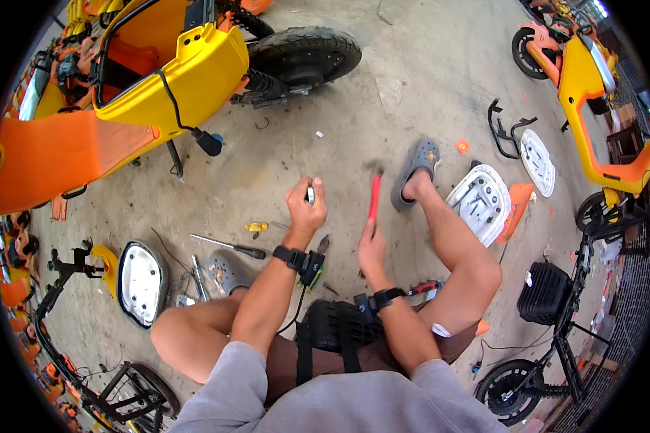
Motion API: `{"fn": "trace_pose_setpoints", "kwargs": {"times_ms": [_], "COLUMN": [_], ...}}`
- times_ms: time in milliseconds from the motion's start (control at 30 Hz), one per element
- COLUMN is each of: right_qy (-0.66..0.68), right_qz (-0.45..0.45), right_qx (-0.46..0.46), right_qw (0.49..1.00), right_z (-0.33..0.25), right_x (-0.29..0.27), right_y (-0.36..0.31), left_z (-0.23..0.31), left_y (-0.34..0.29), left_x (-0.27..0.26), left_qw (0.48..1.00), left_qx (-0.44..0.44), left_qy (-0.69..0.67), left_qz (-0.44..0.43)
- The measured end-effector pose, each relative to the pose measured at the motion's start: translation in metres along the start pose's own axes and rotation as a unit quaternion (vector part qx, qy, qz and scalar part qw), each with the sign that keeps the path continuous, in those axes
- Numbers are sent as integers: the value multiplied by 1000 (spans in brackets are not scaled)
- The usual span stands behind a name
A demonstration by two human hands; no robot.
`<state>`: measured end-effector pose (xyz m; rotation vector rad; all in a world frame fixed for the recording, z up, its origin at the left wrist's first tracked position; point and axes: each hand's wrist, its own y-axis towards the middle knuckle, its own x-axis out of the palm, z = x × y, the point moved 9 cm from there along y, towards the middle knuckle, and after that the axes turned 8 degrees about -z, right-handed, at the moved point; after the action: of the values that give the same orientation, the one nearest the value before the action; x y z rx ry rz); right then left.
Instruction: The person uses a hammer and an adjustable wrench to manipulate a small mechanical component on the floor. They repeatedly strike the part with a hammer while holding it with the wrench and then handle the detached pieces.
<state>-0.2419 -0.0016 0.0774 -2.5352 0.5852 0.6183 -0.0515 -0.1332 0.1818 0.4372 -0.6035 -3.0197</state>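
My left hand [307,206] is closed in a fist in front of me. A small silvery piece [310,195] shows between thumb and fingers; its kind is too hidden to name. My right hand [372,251] grips the lower part of a hammer's red handle [375,198]. The hammer points away from me, and its dark head is smeared by motion. Below the left hand, beside that wrist, lie pliers [323,246] with yellow-green handles. A screwdriver [247,252] with a dark handle rests on the floor to the left, near a small yellow item [256,226].
A yellow-orange scooter [195,86] stands at the far left, its rear wheel [307,58] toward the middle. White-lined seat shells lie left [141,281] and right [482,202]. A black bent rack [509,130] is at the right. Another scooter [581,108] and bare frames flank me.
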Motion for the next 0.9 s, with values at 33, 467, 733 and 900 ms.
{"fn": "trace_pose_setpoints", "kwargs": {"times_ms": [33,467,733,900], "right_qy": [28,124,28,2], "right_qz": [23,-31,-22,-54], "right_qx": [-63,28,139,210], "right_qw": [997,991,990,976], "right_z": [-37,51,129,156], "right_x": [-15,40,30,29], "right_y": [17,-18,-18,-36], "left_z": [0,-41,-3,2], "left_y": [-1,-13,8,17], "left_x": [-3,-92,-80,-51], "left_qw": [1000,965,958,950], "left_qx": [1,-68,-70,-58], "left_qy": [10,-247,-277,-288], "left_qz": [-2,56,-21,-101]}}
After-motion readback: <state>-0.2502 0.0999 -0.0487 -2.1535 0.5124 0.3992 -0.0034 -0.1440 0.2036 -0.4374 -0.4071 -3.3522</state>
